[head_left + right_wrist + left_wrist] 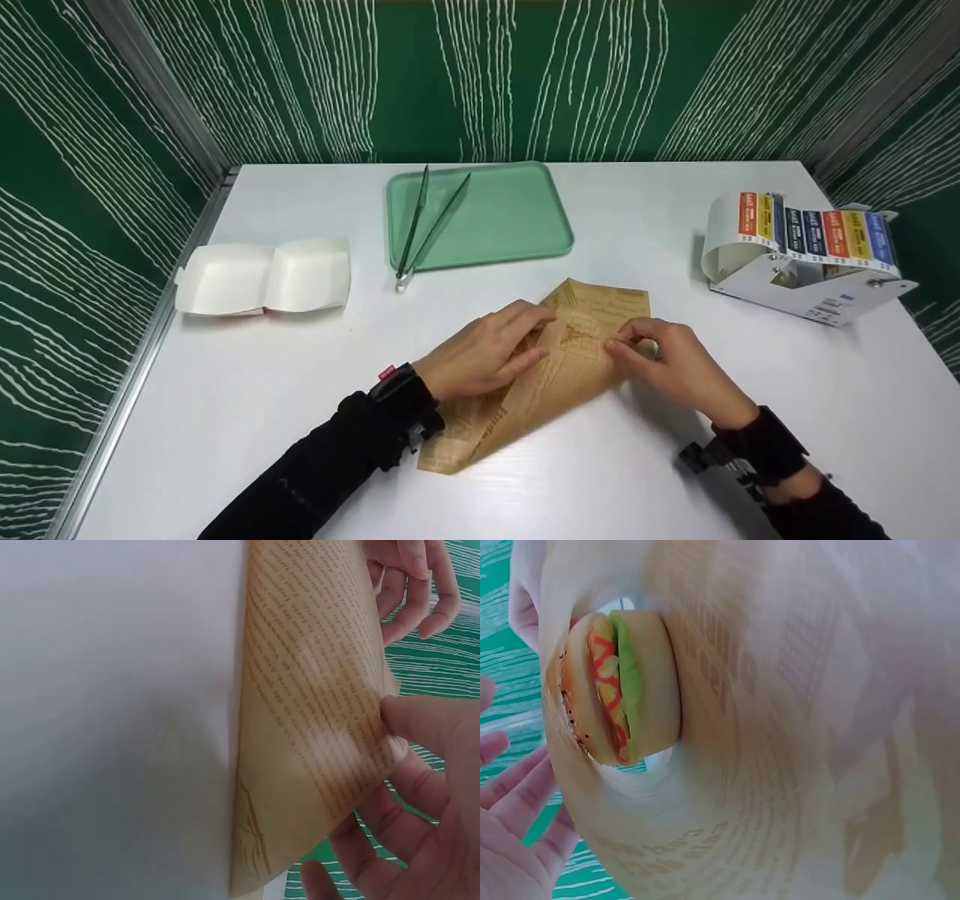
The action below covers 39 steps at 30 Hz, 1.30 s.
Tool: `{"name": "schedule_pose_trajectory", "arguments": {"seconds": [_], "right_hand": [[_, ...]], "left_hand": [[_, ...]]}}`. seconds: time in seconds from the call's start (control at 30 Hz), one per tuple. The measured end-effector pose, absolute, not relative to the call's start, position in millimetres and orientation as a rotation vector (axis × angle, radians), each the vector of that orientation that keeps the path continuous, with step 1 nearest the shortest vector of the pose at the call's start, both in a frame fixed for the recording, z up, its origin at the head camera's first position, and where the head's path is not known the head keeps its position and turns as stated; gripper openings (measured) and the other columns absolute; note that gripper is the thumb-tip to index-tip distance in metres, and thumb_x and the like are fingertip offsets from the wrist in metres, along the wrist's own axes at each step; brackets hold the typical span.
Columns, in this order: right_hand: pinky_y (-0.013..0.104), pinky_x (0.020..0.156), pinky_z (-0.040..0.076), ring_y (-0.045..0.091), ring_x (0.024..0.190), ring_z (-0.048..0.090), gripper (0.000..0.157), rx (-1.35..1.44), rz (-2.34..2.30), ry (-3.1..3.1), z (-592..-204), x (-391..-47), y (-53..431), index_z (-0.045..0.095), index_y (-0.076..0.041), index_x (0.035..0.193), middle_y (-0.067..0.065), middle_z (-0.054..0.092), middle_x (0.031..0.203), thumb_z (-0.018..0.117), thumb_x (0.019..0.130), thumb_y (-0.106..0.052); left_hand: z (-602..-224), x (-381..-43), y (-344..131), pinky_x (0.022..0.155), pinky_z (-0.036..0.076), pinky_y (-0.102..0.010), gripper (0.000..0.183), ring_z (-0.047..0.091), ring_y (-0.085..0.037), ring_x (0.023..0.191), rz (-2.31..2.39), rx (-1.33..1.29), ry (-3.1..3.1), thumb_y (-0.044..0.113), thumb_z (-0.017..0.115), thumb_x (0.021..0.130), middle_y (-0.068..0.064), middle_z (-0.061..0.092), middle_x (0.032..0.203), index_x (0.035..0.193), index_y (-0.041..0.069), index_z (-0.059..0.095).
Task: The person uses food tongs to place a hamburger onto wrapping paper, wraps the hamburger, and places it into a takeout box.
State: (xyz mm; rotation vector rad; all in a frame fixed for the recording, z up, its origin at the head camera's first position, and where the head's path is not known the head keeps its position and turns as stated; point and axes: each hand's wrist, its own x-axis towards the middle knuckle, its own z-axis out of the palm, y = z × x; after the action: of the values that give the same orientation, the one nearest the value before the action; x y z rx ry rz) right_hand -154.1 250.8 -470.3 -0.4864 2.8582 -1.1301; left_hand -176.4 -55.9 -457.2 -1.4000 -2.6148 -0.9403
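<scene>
A brown printed sheet of wrapping paper [559, 382] lies on the table, folded over on itself. Inside the fold, the left wrist view shows a hamburger [626, 686] with a seeded bun, green lettuce and red sauce; the head view hides it. My left hand [491, 349] rests against the paper's folded left side, its fingers loosely bent and not gripping. At the paper's right edge my right hand [660, 360] pinches the sheet between thumb and forefinger; the right wrist view shows the thumb [420, 720] on the printed face.
A green tray [495, 225] stands at the back with metal tongs [416, 236] leaning across its left end. To the left sits an opened white cardboard box [266, 277]. A white dispenser [810, 277] with rolls of colored labels is at the right.
</scene>
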Motion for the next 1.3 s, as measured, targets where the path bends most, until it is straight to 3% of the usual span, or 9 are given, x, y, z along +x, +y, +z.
{"name": "schedule_pose_trajectory", "arguments": {"seconds": [0.23, 0.47, 0.6, 0.77, 0.9, 1.13, 1.3], "right_hand": [[0.046, 0.096, 0.063, 0.008, 0.091, 0.070, 0.012, -0.466, -1.183, 2.830, -471.8, -158.0, 243.0, 0.075, -0.012, 0.088, 0.000, 0.075, 0.091, 0.077, 0.100, -0.013], [0.047, 0.094, 0.063, 0.013, 0.090, 0.069, 0.009, -0.502, -1.111, 2.924, -474.8, -160.3, 236.7, 0.073, -0.013, 0.092, -0.002, 0.074, 0.090, 0.079, 0.098, -0.013], [0.047, 0.096, 0.056, 0.022, 0.103, 0.067, 0.019, -0.640, -1.056, 3.081, -475.7, -156.2, 232.2, 0.070, -0.010, 0.106, 0.004, 0.072, 0.106, 0.083, 0.095, -0.016], [0.048, 0.104, 0.046, 0.031, 0.119, 0.062, 0.025, -1.053, -0.958, 3.191, -472.0, -147.7, 222.8, 0.076, -0.011, 0.112, 0.011, 0.069, 0.125, 0.086, 0.090, -0.015], [0.051, 0.107, 0.049, 0.028, 0.122, 0.066, 0.026, -1.331, -0.839, 3.131, -470.0, -142.4, 214.5, 0.080, -0.014, 0.116, 0.007, 0.074, 0.128, 0.085, 0.090, -0.015], [0.048, 0.106, 0.054, 0.024, 0.123, 0.069, 0.030, -1.333, -0.795, 3.105, -471.3, -139.4, 210.6, 0.079, -0.016, 0.119, 0.002, 0.075, 0.130, 0.087, 0.090, -0.014], [0.049, 0.108, 0.054, 0.025, 0.128, 0.068, 0.028, -1.322, -0.847, 3.070, -471.6, -140.8, 210.3, 0.079, -0.016, 0.119, 0.005, 0.072, 0.136, 0.086, 0.092, -0.015]], "left_hand": [[-457.7, -177.5, -55.7, 0.105, 0.059, -0.034, 0.031, 0.071, -0.025, 0.121, -0.878, -1.456, -2.577, 0.023, 0.061, 0.110, -0.014, 0.060, 0.144, 0.133, 0.005, 0.071], [-458.4, -178.9, -55.1, 0.108, 0.057, -0.028, 0.028, 0.071, -0.024, 0.127, -0.813, -1.480, -2.557, 0.020, 0.063, 0.109, -0.016, 0.054, 0.150, 0.126, 0.003, 0.076], [-458.1, -179.7, -54.4, 0.105, 0.058, -0.028, 0.026, 0.072, -0.023, 0.120, -0.792, -1.489, -2.538, 0.019, 0.064, 0.109, -0.016, 0.056, 0.149, 0.125, 0.003, 0.077], [-456.9, -180.0, -54.7, 0.107, 0.057, -0.030, 0.026, 0.071, -0.024, 0.124, -0.782, -1.497, -2.536, 0.018, 0.064, 0.108, -0.015, 0.060, 0.147, 0.125, 0.004, 0.077], [-457.5, -180.8, -55.2, 0.113, 0.054, -0.032, 0.026, 0.068, -0.027, 0.130, -0.763, -1.501, -2.509, 0.016, 0.063, 0.108, -0.016, 0.066, 0.141, 0.126, 0.004, 0.077], [-458.4, -181.9, -55.0, 0.114, 0.054, -0.035, 0.029, 0.068, -0.028, 0.129, -0.772, -1.495, -2.514, 0.016, 0.064, 0.108, -0.014, 0.072, 0.134, 0.131, 0.003, 0.075], [-457.0, -182.2, -54.6, 0.117, 0.051, -0.036, 0.033, 0.066, -0.028, 0.133, -0.751, -1.494, -2.569, 0.017, 0.062, 0.109, -0.013, 0.069, 0.140, 0.138, 0.006, 0.071]]}}
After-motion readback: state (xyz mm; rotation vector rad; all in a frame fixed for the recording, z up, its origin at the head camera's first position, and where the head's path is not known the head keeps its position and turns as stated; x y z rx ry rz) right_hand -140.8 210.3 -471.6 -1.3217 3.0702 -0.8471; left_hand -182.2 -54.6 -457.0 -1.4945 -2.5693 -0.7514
